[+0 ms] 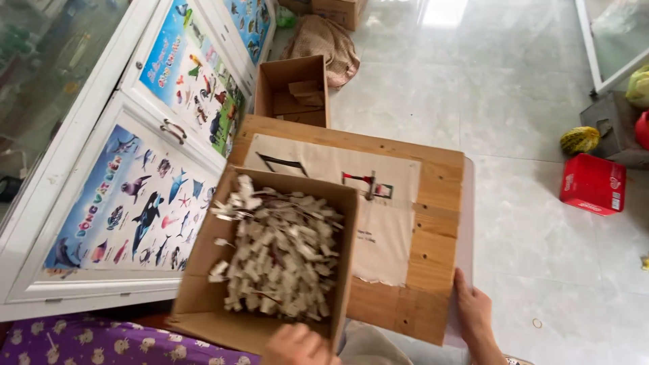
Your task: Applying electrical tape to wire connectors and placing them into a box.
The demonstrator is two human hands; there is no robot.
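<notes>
The left hand [297, 345] grips the near rim of the tilted brown cardboard box [203, 297] of small pale tagged pieces [280, 260]; they could spill. The right hand [473, 314], fingers flat, steadies the wooden board's [433, 250] near edge.

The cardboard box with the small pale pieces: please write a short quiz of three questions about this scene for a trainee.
1. True or false: the cardboard box holding small pale pieces is open at the top.
2. Which does the right hand touch? A) the red crate B) the edge of the wooden board C) the burlap sack
3. What lies flat on the wooden board, partly under the box?

Key
1. True.
2. B; the left hand is at the near edge of the box.
3. A pale cloth with dark and red printed marks.
</notes>
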